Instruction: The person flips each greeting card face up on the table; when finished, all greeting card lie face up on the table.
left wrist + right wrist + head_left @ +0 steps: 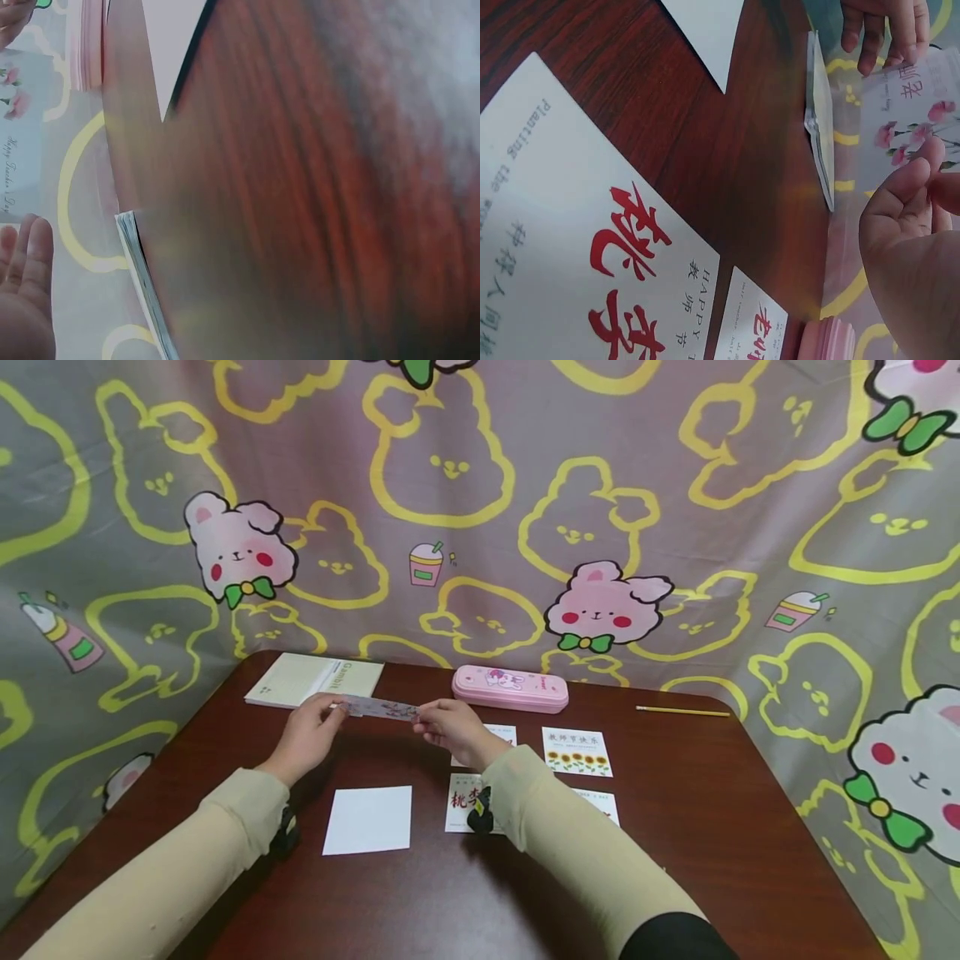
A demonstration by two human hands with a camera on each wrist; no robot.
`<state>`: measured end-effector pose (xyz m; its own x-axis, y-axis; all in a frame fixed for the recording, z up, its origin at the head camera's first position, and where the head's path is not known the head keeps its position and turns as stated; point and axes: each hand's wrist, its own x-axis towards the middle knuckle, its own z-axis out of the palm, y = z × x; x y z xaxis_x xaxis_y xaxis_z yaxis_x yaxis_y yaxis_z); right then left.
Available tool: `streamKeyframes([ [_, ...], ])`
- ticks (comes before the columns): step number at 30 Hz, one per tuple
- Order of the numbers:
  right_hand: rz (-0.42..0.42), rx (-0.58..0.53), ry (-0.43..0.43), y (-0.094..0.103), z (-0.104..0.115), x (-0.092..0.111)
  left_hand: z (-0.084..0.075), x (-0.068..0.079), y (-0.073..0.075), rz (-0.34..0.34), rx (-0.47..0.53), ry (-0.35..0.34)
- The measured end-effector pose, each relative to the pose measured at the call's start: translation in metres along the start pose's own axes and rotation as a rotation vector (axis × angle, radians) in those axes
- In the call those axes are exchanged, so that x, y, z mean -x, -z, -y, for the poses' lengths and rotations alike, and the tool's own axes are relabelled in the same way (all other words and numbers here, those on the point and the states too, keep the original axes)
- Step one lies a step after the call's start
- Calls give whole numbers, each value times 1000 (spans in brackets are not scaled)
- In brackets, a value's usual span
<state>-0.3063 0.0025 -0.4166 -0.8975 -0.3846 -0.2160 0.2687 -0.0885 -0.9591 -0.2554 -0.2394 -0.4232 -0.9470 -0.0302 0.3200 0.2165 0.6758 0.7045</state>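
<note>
hanging as backdrop, a patterned cloth (450, 427) is being faced; beneath it, a dark table (390, 910) is being used as the work surface. along its far side, a notebook (300, 681) and a pink pencil case (510, 692) are being stored, probably to leave reach for the hands. above the table, the left hand (306, 735) and right hand (461, 731) are being held up. between them a flower card (381, 708) is being held in the air: left end being pinched by thumb and fingers, right end by thumb and fingertips, presumably so that the print is not being covered. remaining fingers: partly hidden, spread cannot be told. a white card (367, 820) is being left blank side up; a sunflower card (577, 752) and a red-lettered card (457, 806) are being spaced apart, perhaps for legibility. far right, a pencil (682, 712) is being set aside.
</note>
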Motion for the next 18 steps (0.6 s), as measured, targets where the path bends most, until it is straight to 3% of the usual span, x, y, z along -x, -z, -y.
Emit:
streamKeyframes([
  [13,-22,111,23,-3,-4,1,2,-2,-2,-1,17,87],
  [18,-50,226,63,-6,-5,3,4,-3,-3,-2,33,114],
])
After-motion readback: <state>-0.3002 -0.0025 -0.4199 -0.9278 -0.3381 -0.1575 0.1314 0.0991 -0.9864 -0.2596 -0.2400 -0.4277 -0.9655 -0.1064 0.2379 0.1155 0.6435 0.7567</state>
